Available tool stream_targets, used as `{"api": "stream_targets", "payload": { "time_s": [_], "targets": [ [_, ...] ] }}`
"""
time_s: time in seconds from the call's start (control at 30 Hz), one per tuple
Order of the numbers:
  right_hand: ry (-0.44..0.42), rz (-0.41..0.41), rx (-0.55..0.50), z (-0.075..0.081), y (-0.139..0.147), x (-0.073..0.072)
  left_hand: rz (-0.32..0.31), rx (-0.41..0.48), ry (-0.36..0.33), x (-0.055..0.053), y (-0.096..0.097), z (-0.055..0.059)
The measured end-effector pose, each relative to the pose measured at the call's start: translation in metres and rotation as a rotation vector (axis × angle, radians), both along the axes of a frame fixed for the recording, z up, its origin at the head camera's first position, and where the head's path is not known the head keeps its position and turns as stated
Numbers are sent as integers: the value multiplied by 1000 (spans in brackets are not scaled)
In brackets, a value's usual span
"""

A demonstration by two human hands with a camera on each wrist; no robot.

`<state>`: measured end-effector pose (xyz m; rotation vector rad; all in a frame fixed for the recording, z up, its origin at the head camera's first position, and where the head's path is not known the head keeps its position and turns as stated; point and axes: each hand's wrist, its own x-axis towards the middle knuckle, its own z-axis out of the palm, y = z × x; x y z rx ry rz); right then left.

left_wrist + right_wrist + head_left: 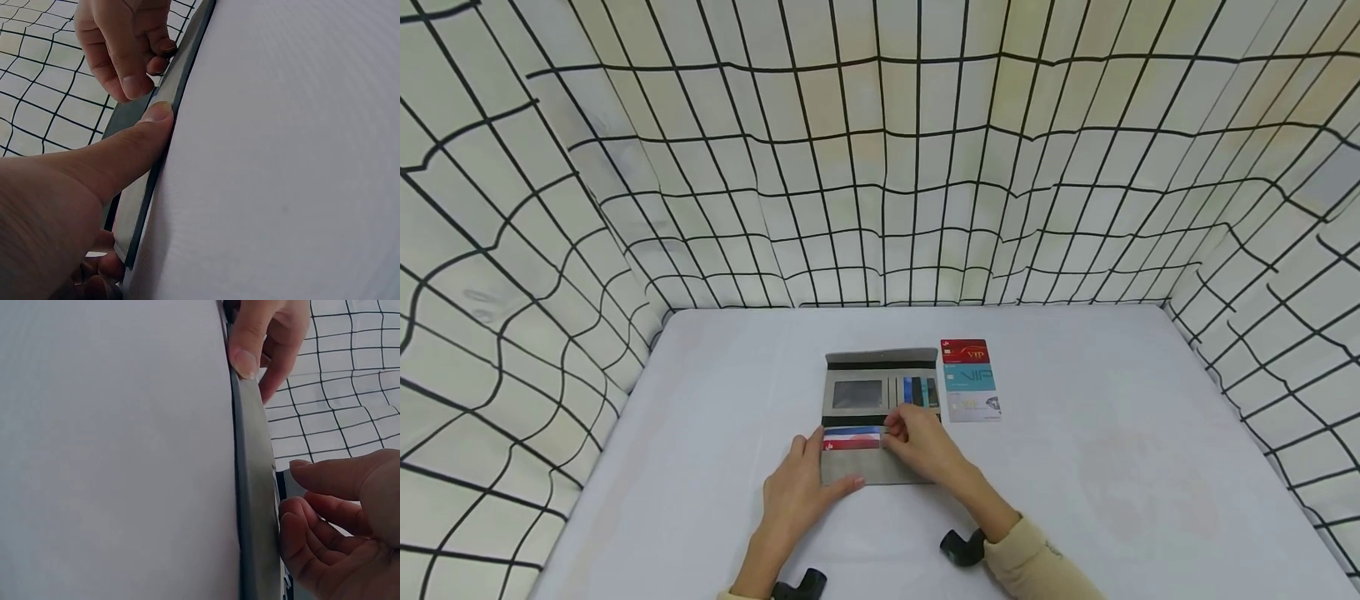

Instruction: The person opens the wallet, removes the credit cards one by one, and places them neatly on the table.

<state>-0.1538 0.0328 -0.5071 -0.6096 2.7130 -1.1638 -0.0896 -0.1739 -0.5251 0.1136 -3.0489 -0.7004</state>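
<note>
A grey wallet (850, 471) lies unfolded on the white table. Its near panel carries card edges (852, 444) in blue, white and red bands. My left hand (795, 487) grips the wallet's near left corner, thumb (134, 147) on the near panel and fingers at the left side. Over the middle of the wallet, my right hand (925, 442) has its fingertips at the right end of the banded cards. The right wrist view shows that thumb apart from the loosely curled fingers (294, 534), with nothing visible between them. The wallet's far panel has a dark window (857, 393) and more cards (921, 391).
Beside the wallet's far right corner lie overlapping cards: a red card (964, 351), a teal card (968, 377) and a silver card (973, 407). A black net (917, 192) over pale walls surrounds the table (1112, 467). Black wrist devices (961, 547) sit at both wrists.
</note>
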Motion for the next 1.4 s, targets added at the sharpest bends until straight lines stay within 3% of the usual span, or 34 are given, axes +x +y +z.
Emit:
{"api": "stream_targets", "payload": {
  "time_s": [0.67, 1.4],
  "targets": [
    [76, 58, 112, -1, -21, 1, -3, -7, 10, 0, 0, 2],
    [5, 64, 172, -2, -28, -3, -6, -1, -8, 1, 1, 2]
  ]
}}
